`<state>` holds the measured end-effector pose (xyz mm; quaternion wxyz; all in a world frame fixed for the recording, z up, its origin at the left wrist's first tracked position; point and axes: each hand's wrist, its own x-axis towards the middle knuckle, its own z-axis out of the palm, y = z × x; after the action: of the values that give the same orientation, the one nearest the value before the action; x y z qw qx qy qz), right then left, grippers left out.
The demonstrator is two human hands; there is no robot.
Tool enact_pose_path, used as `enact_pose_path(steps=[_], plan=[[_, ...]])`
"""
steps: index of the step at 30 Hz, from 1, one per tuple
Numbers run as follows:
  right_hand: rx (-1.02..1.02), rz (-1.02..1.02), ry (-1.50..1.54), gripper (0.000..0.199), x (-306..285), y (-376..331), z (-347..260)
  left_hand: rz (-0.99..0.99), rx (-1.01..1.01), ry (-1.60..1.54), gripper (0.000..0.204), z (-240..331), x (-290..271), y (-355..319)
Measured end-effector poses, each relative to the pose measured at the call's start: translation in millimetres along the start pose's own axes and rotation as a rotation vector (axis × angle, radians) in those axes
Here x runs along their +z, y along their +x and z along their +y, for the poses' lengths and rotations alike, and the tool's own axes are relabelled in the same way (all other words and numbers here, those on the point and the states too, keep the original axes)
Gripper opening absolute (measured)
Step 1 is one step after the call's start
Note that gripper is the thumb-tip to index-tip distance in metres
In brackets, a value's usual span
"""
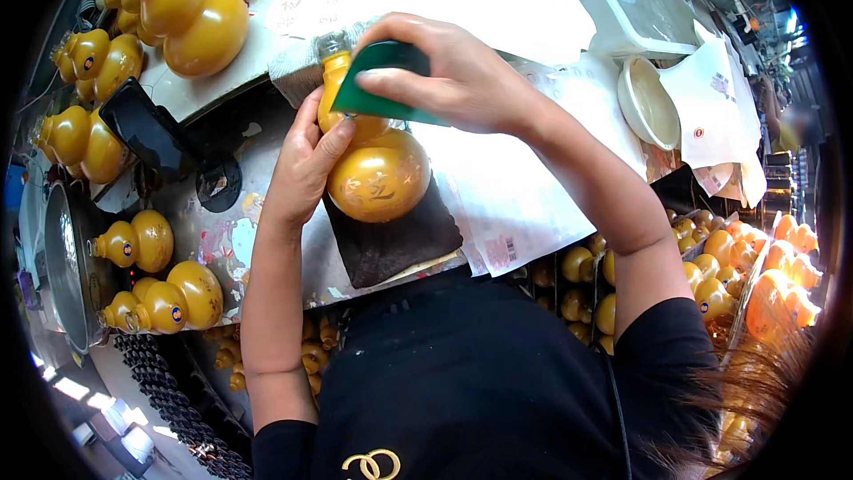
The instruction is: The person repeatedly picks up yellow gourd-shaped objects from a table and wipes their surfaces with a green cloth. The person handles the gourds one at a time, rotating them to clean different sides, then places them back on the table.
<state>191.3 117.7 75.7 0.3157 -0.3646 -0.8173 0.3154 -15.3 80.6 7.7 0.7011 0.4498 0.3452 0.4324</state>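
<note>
A yellow gourd-shaped bottle [378, 180] with a clear glass neck lies over a dark cloth pad [391, 244] at the middle of the bench, its neck pointing away from me. My left hand [311, 151] is closed around its narrower upper part, thumb on the near side. In my right hand [435, 71] is a flat green scraper [382, 80], gripped between thumb and fingers. One edge of the scraper lies against the bottle's upper part near the neck and hides some of it. Dark and gold characters show on the round lower bulb.
More yellow gourd bottles [209, 31] stand at the far left and along the left edge. A black phone [151, 129] leans on a round stand. White printed sheets [515, 204] cover the right side, near a cream bowl [647, 102] and a translucent tub [635, 0]. Crated gourds [711, 271] sit lower right.
</note>
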Motion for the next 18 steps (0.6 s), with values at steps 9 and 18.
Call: enact_pose_path(steps=[9,18], plan=[[0.017,-0.115,-0.310,0.024,4,48,-2,-0.009,-0.030,0.001,0.063,-1,-2,-2],[-0.388,0.116,-0.125,0.025,2,-40,-35,0.114,-0.067,-0.106,0.053,11,-5,12]])
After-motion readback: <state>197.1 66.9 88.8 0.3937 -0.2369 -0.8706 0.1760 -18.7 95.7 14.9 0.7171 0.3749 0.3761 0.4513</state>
